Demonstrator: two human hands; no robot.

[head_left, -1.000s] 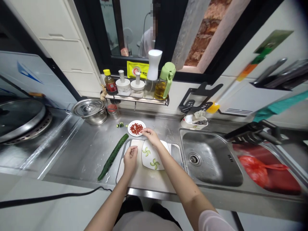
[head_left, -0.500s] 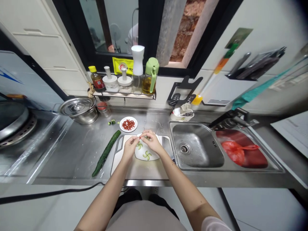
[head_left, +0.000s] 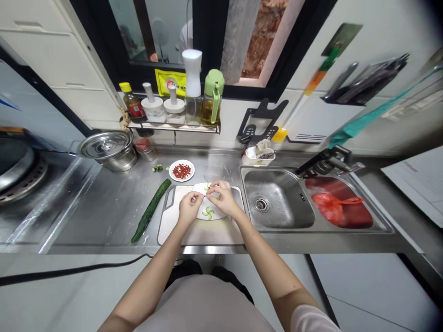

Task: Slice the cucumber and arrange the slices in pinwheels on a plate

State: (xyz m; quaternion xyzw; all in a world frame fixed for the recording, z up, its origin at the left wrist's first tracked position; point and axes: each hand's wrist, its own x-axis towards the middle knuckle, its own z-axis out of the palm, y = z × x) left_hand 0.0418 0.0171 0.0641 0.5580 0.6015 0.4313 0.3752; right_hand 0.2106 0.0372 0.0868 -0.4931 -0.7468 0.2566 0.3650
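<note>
My left hand (head_left: 189, 206) and my right hand (head_left: 223, 199) meet over a white plate (head_left: 219, 215), both with fingers pinched. Between their fingertips a tiny red piece (head_left: 205, 196) shows. Green-edged cucumber slices (head_left: 208, 213) lie fanned out like a pinwheel at the plate's near side, and more slices sit under and beyond my hands, partly hidden. That plate stands on a light cutting board (head_left: 173, 225). Beyond my left hand is a small white dish (head_left: 189, 177) with a heap of red pieces (head_left: 182, 171). A long whole cucumber (head_left: 151, 211) lies left of the board.
Small cucumber bits (head_left: 159, 167) lie near a lidded steel pot (head_left: 119, 157) and a red-lidded jar (head_left: 147, 151). At right is the double sink (head_left: 278, 221) with a red plastic bag (head_left: 328, 208). A rack (head_left: 173, 127) holds bottles and seasoning jars.
The fingertips, which were close together, are slightly further apart, with the red piece still between them. The whole view has shifted a little.
</note>
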